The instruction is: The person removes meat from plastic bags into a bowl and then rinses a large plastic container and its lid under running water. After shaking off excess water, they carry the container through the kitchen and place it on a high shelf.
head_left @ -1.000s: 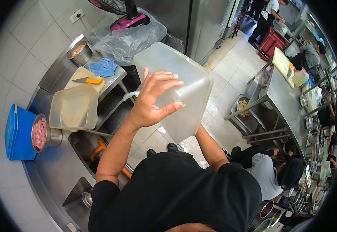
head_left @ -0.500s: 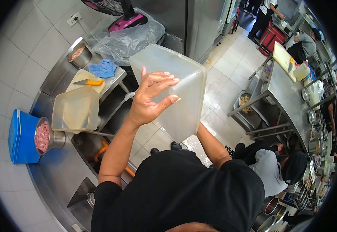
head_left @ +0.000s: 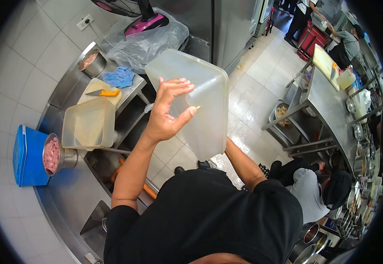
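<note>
A large translucent plastic container (head_left: pixel 207 105) is held up tilted in front of my chest. My left hand (head_left: pixel 168 110) is at its near side, fingers spread and thumb apart in a curved shape; whether the fingertips touch the plastic is hard to tell. My right forearm runs up behind the container's lower right edge, and that hand is hidden behind it. To the left, a second clear plastic container (head_left: pixel 89 143) rests on the steel counter, partly over a cutting board (head_left: pixel 90 87) where an orange-handled knife (head_left: pixel 104 93) lies.
On the left counter are a blue box (head_left: pixel 29 156), steel pots of raw meat (head_left: pixel 51 154) and a blue cloth (head_left: pixel 118 77). A fan (head_left: pixel 147 24) stands on plastic wrap behind. To the right are a steel table (head_left: pixel 328 110), a crouching person (head_left: pixel 310 193) and several pots.
The container and my left hand have shifted slightly left, the container turning a little. In the background, two people's hands have come close together.
</note>
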### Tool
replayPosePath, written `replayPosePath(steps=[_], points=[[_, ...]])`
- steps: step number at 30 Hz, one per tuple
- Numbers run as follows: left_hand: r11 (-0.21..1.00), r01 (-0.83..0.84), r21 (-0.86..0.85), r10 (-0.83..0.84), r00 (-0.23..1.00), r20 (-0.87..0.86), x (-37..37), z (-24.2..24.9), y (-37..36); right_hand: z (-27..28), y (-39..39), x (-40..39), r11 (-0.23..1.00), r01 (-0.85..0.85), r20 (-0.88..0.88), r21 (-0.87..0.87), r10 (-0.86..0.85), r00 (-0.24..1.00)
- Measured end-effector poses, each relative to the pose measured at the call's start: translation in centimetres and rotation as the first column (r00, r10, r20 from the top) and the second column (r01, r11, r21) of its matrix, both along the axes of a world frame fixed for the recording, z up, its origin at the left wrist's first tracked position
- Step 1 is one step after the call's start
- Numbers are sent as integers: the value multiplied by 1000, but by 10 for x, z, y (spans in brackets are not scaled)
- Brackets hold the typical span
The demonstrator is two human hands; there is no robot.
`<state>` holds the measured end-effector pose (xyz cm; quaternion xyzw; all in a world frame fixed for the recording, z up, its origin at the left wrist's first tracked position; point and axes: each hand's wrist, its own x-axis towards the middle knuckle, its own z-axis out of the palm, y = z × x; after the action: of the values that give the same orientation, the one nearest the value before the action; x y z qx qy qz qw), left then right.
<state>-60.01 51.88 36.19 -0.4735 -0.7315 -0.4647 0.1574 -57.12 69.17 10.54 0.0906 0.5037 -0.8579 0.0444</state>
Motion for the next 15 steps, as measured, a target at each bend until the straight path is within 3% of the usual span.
replayPosePath(steps=[7,9,13,15], points=[[1000,28,2,-28,1000,9,12,-7,-1,-1,-1,-5,1000,-15,-6,19,15,1000],[972,104,212,-143,974,177,22,-9,4,2,5,-8,999,-23,-15,29,24,1000],[962,153,225,-201,958,204,28,-1,5,8,19,-8,998,-37,-34,52,39,999],[990,136,-30,-137,990,-31,26,8,2,10,23,-8,997,-43,-39,58,45,998]])
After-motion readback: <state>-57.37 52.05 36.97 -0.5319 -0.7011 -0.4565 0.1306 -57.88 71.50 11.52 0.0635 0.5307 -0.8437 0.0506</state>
